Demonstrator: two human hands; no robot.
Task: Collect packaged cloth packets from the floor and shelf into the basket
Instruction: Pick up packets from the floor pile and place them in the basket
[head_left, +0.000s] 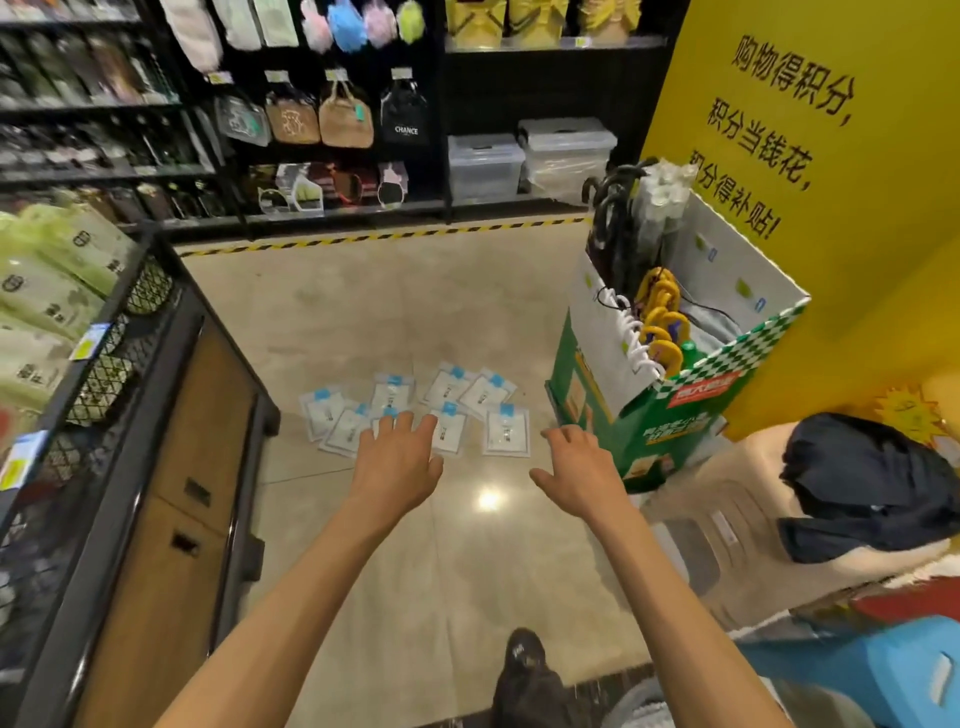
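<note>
With left hand (397, 460) and right hand (574, 460) empty, fingers (405, 422) apart, a hurried grab may let overlapping cloth packets (488, 395) slip.

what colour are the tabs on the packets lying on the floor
Light blue tabs on whitish packets; the head view shows it.

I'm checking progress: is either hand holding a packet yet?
No, the left hand and right hand are both open and empty, while the packets lie on the floor.
</note>
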